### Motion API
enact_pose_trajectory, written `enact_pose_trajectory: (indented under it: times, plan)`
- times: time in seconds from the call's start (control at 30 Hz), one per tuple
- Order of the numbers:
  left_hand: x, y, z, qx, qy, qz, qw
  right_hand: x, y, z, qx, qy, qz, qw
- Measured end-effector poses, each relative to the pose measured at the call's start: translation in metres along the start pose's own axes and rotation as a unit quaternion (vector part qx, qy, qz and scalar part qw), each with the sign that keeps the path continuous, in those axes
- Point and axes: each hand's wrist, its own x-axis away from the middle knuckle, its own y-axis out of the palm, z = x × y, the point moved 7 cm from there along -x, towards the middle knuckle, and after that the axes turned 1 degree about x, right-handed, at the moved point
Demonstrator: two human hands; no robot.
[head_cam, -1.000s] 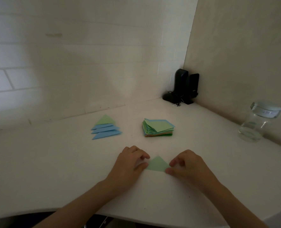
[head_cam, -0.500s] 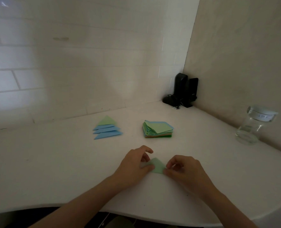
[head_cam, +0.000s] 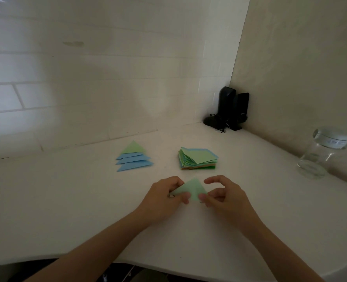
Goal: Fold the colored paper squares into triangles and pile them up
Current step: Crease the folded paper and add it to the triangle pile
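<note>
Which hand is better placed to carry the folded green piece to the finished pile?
Left, probably. The left hand already pinches the green triangle, and the triangle pile lies on its side; the right hand would cross over.

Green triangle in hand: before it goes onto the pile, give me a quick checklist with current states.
1. Folded into a triangle: ok, the green triangle shows a pointed tip.
2. Held securely: ok, the left hand and the right hand each pinch a lower corner.
3. Crease pressed flat: cannot tell, fingers cover the lower edge.
4. Pile reachable: ok, the triangle pile lies ahead to the left with bare white table between.
5. Pile tidy: not ok, its pieces are fanned out rather than aligned.
6. Squares left to fold: ok, the square stack sits beside the pile, apart from it.
</note>
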Motion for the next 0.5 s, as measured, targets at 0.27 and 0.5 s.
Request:
enact_pose_trajectory:
  times: [0.27, 0.5]
  plan:
    - [-0.022, -0.081, -0.041, 0.003, -0.077, 0.109, 0.991, -0.034, -0.021, -0.001, 0.107, -0.059, 0.075, 0.99]
    - [-0.071, -0.173, -0.085, -0.091, -0.156, 0.244, 0.953, -0.079, -0.011, -0.015, 0.248, -0.183, 0.141, 0.941]
